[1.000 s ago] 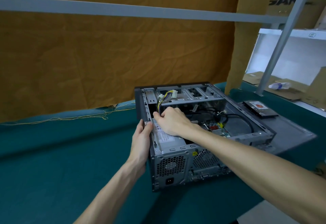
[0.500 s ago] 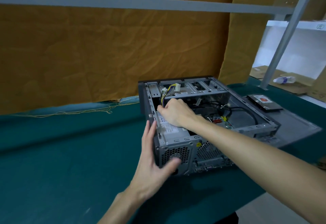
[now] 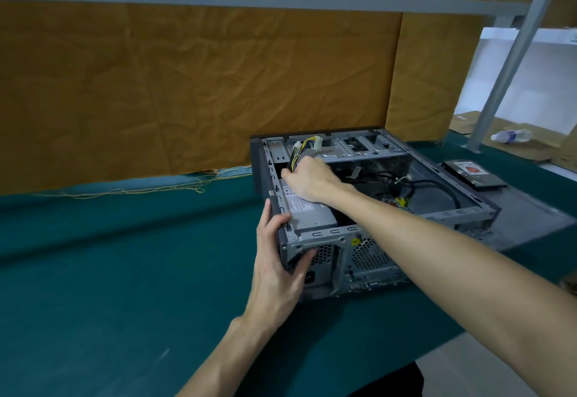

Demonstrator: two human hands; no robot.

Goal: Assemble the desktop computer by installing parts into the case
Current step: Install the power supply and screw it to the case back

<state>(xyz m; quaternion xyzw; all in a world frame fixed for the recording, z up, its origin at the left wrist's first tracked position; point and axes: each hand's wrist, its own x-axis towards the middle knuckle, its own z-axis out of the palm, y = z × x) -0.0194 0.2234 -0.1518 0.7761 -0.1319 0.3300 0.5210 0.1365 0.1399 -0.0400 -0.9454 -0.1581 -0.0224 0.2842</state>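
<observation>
Our left hand (image 3: 276,267) grips the near left corner of the computer case (image 3: 452,214), fingers curled over the top edge and thumb pressed on the perforated rear panel. Our right hand (image 3: 307,179) reaches in from the right and rests on the far end of the power supply (image 3: 307,214), fingers curled down around the yellow and black cable bundle (image 3: 296,156) where it leaves the unit; we cannot tell how firmly they hold it.

The case lies on its side on the green counter (image 3: 125,271), open face up. The power supply already sits in its near left bay, its fan grille and socket showing through the rear panel. Its white connectors (image 3: 315,143) hang loose over the drive cage (image 3: 359,146), so we judge the cabling is not yet routed or plugged in. A hard drive (image 3: 473,173) lies on the detached side panel (image 3: 530,221) just right of the case, apparently waiting to be fitted, and the panel itself remains to go on.

Against half a second ago, our left hand has closed from a flat, spread press on the rear corner into a wrapped grip. A second ago it sat higher on the left edge. Our right hand has barely shifted.
</observation>
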